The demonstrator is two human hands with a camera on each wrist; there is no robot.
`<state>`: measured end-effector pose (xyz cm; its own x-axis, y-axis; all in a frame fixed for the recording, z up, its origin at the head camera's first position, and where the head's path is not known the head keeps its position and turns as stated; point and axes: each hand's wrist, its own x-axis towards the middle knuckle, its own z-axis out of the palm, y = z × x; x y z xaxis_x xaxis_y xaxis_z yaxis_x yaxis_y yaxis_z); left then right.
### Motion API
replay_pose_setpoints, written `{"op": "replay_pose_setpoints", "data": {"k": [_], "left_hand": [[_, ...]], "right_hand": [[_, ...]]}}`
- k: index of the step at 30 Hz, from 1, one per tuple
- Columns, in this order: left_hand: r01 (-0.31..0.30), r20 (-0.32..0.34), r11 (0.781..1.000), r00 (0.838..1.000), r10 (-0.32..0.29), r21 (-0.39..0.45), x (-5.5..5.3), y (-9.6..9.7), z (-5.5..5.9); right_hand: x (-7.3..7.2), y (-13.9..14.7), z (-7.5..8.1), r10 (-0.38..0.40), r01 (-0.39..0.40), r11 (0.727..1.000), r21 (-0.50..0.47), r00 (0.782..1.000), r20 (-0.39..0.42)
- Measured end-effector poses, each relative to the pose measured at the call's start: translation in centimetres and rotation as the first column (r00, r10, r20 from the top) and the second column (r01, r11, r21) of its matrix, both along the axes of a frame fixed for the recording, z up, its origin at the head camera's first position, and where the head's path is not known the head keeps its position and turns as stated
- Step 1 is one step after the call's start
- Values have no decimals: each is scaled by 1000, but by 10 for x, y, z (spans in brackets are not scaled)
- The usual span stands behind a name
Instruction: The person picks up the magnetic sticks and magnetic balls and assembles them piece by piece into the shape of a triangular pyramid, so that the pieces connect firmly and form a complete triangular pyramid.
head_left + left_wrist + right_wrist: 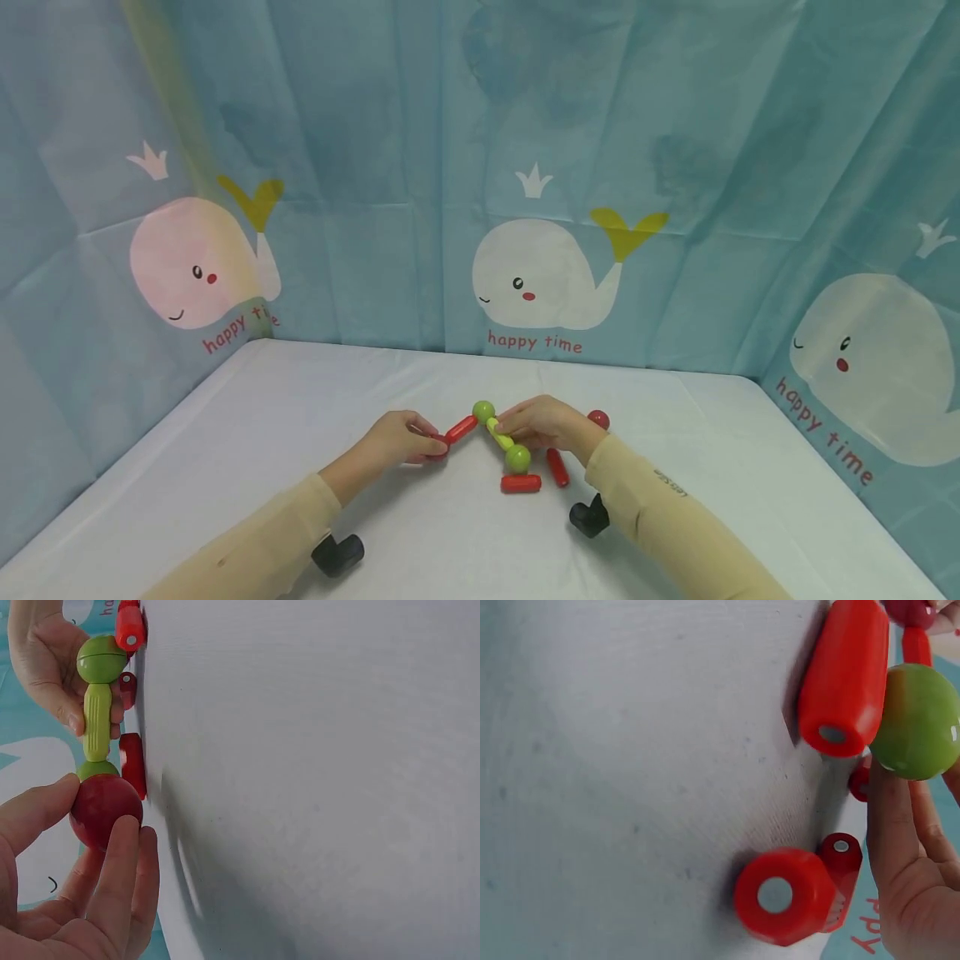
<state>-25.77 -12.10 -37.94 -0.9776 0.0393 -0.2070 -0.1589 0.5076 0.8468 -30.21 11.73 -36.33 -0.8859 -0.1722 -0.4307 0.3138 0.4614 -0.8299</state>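
Observation:
My left hand pinches a red ball between thumb and fingertips. From that ball a red rod runs to a green ball. A yellow-green rod joins this ball to a second green ball, nearer the body. My right hand grips the yellow-green rod, thumb on one side and fingers on the other. The right wrist view shows the nearer green ball by the right fingers, with the red ball beyond.
On the white table, one loose red rod lies below the nearer green ball, and another red rod lies to its right. Another red ball sits behind the right wrist. A whale-print curtain closes off the back.

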Motion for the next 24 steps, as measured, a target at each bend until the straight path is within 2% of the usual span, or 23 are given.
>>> {"op": "replay_pose_setpoints", "data": {"k": [10,18,24], "left_hand": [[-5,37,999,999,6,-52,5,1,-3],[9,23,997,1000,-8,-76,6,2,-4],[20,25,996,1000,-18,-86,5,2,-1]], "right_hand": [[5,0,-7,23,-22,999,42,1000,-10],[8,1,-6,30,-28,997,74,999,-22],[9,8,-5,62,-61,995,79,998,-21]]}}
